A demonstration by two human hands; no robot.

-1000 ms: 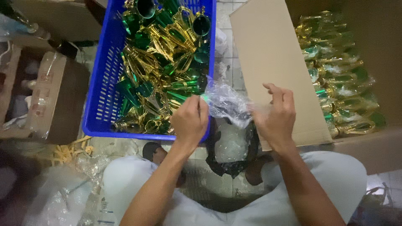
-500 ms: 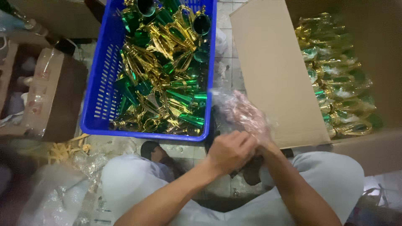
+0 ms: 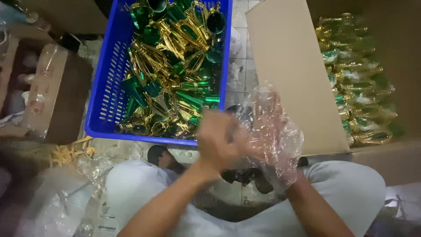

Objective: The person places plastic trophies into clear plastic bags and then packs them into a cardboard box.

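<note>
Hands meet at lower centre of the frame, above the person's lap. The right hand (image 3: 272, 136) is inside a clear plastic bag (image 3: 274, 131), which covers it from fingertips to wrist; its fingers appear spread and extended upward within the film, though the crinkled plastic obscures detail. The left hand (image 3: 217, 140) is motion-blurred and sits just left of the bag, touching its edge; it appears closed on the film, but the exact grip cannot be determined.

A blue plastic crate (image 3: 103, 101) occupies the upper centre-left of the frame, directly above the hands. It contains a loose pile of gold and green metallic parts (image 3: 171, 74), cone-shaped and cup-shaped pieces lying at mixed angles.

A large cardboard box (image 3: 289, 74) stands at the upper right, with one flap folded toward the crate. Inside it lie wrapped gold and green pieces (image 3: 359, 87) in rows.

A smaller brown carton (image 3: 48, 96) sits at the left edge of the frame. Crumpled clear plastic (image 3: 66, 202) lies on the floor at lower left, beside the person's knee.
</note>
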